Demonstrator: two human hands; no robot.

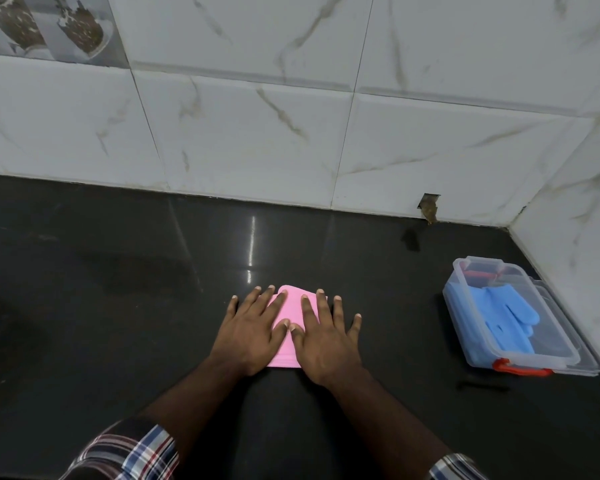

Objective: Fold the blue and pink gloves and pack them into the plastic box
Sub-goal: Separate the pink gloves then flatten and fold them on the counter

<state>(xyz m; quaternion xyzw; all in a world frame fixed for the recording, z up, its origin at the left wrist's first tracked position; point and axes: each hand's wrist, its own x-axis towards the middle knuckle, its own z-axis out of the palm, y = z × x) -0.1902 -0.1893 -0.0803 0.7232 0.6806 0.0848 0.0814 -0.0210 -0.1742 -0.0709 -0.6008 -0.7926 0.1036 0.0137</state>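
Observation:
A folded pink glove [289, 308] lies on the black countertop [118, 306] in the middle. My left hand [252, 332] and my right hand [324, 337] lie flat on top of it, fingers spread, pressing it down; most of the glove is hidden under them. To the right stands a clear plastic box [456, 306] with a red latch [520, 368], its lid off. A blue glove [499, 317] lies inside the box.
The white marble-tiled wall [291, 116] runs along the back and turns the corner at the right, close behind the box. The box's clear lid [568, 327] lies under or beside it against the right wall. A small dark object [482, 385] lies in front of the box.

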